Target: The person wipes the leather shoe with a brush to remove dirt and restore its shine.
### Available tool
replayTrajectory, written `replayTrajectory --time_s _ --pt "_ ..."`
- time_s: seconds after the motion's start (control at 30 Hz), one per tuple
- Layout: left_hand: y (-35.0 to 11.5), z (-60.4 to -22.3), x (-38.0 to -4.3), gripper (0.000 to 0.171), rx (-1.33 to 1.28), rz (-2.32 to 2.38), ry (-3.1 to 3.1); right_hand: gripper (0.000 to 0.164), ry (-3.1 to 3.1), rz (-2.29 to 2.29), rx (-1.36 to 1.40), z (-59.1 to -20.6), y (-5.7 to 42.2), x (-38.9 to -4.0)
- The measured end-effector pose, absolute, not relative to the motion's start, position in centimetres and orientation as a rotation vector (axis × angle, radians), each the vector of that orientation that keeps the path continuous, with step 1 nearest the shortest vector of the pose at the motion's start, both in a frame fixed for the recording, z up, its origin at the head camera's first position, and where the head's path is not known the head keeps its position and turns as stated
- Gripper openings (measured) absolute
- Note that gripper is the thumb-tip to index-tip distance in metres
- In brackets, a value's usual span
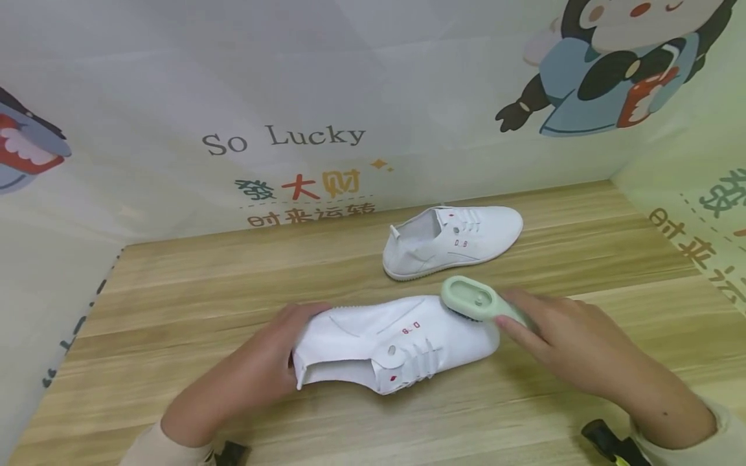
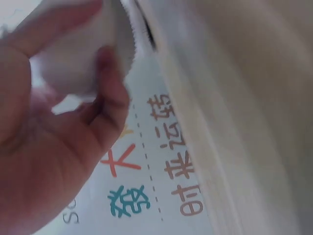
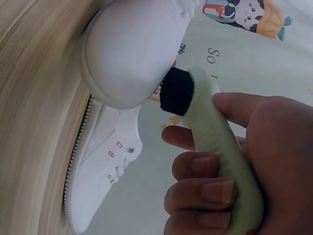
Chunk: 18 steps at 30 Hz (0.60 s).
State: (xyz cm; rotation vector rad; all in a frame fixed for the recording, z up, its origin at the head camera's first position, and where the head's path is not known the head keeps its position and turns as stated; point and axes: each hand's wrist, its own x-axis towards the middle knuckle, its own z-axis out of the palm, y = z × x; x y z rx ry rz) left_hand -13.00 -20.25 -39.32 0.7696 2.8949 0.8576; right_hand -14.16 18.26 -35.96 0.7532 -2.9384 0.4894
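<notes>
A white lace-up shoe (image 1: 355,330) lies toward the front of the table, its toe to the right and its opening facing me. My left hand (image 1: 274,349) grips it by the heel; in the left wrist view the thumb and fingers (image 2: 110,83) curl round the heel. My right hand (image 1: 571,343) holds a pale green brush (image 1: 489,301) by the handle, fingers wrapped round it. Its dark bristles (image 3: 177,91) are right at the side of the toe in the right wrist view. The brush head overlaps the toe's far edge in the head view.
A second white shoe (image 1: 478,239) sits behind the first, toe to the right. The wood-grain table (image 1: 233,272) ends at a printed backdrop (image 1: 146,129) with cartoon figures and lettering. A dark object (image 1: 612,443) shows by the right sleeve.
</notes>
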Motion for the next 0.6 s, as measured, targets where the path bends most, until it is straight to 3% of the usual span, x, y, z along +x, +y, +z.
replayTrajectory --time_s 0.2,0.27,0.43,0.6 --pt "-21.6 -38.4 -12.3 0.107 0.702 0.961 2.646 0.041 -2.910 0.503 0.783 -36.0 18.3 -14.2" --pt "-21.9 -38.2 -12.4 0.094 0.696 0.975 2.606 0.041 -2.922 0.505 0.783 -36.0 18.3 -14.1" --pt "-21.7 -38.8 -13.2 0.040 0.687 1.044 2.606 0.039 -2.930 0.505 0.798 -35.9 18.2 -13.9" --pt "-21.4 -39.4 -13.7 0.029 0.636 0.960 2.721 0.036 -2.886 0.492 0.836 -35.9 18.1 -13.8"
